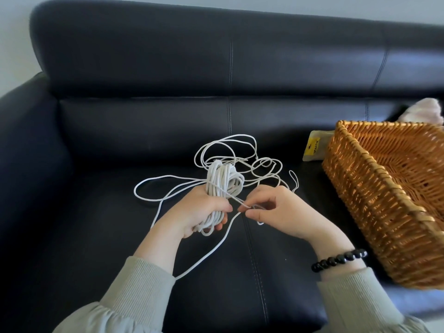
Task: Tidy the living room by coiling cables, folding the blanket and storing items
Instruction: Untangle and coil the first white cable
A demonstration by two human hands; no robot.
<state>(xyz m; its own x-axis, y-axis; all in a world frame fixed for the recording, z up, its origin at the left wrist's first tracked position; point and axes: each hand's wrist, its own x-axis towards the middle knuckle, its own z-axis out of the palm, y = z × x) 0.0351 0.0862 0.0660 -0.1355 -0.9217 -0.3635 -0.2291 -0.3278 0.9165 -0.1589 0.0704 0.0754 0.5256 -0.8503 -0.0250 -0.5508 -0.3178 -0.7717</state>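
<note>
- Sleeves [134,296] of grey-green knit fill the bottom edge, both my forearms reaching forward over a dark leather sofa [96,212].
- On my right wrist sits a black bead bracelet [338,259].
- My left hand [199,210] is closed around a bundle of white cable [222,186], fingers wrapped round its middle, so the coil stands up out of my fist.
- My right hand [281,210], just beside the left, pinches a single strand between thumb and forefinger; that strand runs up to the coil.
- Beyond my hands, the rest of the cable lies in loose, crossing loops on the seat cushion, with one long loop trailing left and back toward my left sleeve.
- Judging by this, I am partway through coiling, with plenty left unwound.
- The next move likely calls for wrapping the pinched strand round the bundle while my left hand keeps the turns together, drawing slack gently so the loops do not knot.
- To the right, a woven basket [374,169] sits on the seat, with a small yellow-labelled pouch [313,149] touching its far left corner.
- Behind the basket, at the right edge, is something pale pink and fluffy, perhaps the blanket [430,111].
</note>
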